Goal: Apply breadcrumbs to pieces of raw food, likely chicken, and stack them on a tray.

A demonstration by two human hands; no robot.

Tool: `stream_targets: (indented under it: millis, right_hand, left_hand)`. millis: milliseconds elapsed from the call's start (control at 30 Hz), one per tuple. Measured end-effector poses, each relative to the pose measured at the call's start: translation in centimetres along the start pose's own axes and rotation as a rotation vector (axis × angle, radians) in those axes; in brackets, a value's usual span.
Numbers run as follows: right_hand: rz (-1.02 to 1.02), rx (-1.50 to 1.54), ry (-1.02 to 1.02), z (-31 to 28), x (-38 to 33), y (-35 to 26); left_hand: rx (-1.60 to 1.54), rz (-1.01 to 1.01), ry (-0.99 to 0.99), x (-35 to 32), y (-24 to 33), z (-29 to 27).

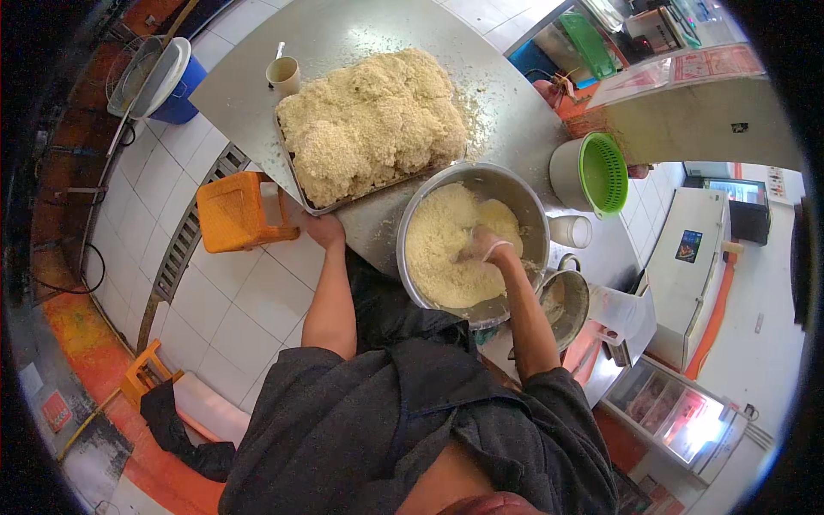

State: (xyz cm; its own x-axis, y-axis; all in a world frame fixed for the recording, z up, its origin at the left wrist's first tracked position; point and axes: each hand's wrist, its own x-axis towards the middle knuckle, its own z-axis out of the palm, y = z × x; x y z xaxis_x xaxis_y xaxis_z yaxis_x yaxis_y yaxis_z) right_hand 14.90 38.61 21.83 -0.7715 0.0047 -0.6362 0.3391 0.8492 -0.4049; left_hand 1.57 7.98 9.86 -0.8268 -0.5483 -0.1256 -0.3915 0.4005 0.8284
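Note:
A large metal bowl (410, 281) stands at the near edge of the steel table and holds pale yellow, crumbly meal (438, 232). My right hand (482, 245), with a white band at the wrist, is down in this meal, and its fingers are buried. A smoother yellowish patch lies beside it in the bowl. My left hand (324, 230) is at the table's near edge, by the corner of a tray (300, 190); its fingers are mostly hidden. Heaped high on that tray is a mound of similar crumbly meal (373, 120).
Behind the tray's left corner stands a beige cup (283, 75) with a handle sticking out. A glass (571, 231), a metal pot (566, 300), a clear plastic jug (614, 313) and a pail with a green strainer (602, 174) stand right of the bowl. An orange stool (236, 213) is at left.

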Motion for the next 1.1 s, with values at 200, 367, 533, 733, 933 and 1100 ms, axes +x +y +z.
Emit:
stream_targets:
  millis: [200,367,533,733,933,1100]
  right_hand:
    - [0.164,0.592,0.007,-2.4,-4.3,0.9]
    - [0.293,0.794,-0.096,-4.6,-5.9,-0.9]
    - [0.229,1.105,-0.052,-4.4,-7.7,0.1]
    - [0.030,1.383,0.017,-8.3,-1.2,-7.6]
    - [-0.146,1.481,-0.011,-14.0,9.2,-22.0]
    - [-0.045,0.922,0.076,-16.1,19.5,-23.2]
  left_hand:
    - [-0.043,0.016,0.017,-0.7,0.5,1.0]
    - [0.149,-0.028,0.036,2.2,-4.0,1.4]
    - [0.011,0.054,0.056,-0.8,-0.2,0.8]
    - [0.066,-0.149,-0.066,-0.4,1.5,-1.2]
    - [0.013,-0.130,-0.090,0.1,-1.2,0.0]
    - [0.079,-0.136,-0.098,-0.2,1.6,0.8]
